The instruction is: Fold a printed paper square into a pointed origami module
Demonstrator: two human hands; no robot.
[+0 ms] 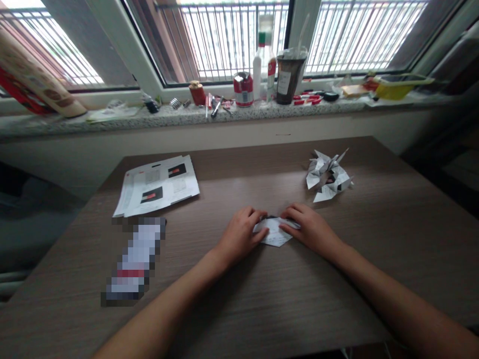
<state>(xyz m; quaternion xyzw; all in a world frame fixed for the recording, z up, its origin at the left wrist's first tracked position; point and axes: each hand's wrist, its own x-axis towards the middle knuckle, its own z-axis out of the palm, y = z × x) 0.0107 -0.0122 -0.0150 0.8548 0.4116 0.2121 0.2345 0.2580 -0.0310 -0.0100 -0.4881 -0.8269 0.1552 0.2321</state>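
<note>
Between my two hands a small piece of folded paper point(276, 233), white with print on it, lies on the table with one point toward me. My left hand point(245, 230) grips its left side, thumb on top and fingers curled at the far edge. On the other side my right hand point(305, 224) pinches the paper in the same way. Part of its far edge is hidden under my fingers. Beyond my right hand rests a cluster of folded paper pieces point(337, 184) with spiky tips.
A stack of printed sheets point(170, 182) lies at the back left of the brown table point(232, 309). Nearer me is a pixelated, phone-shaped object point(136, 259). Along the stone windowsill point(172, 117) stand a red can point(243, 89), bottles, a dark cup point(288, 80) and small tools.
</note>
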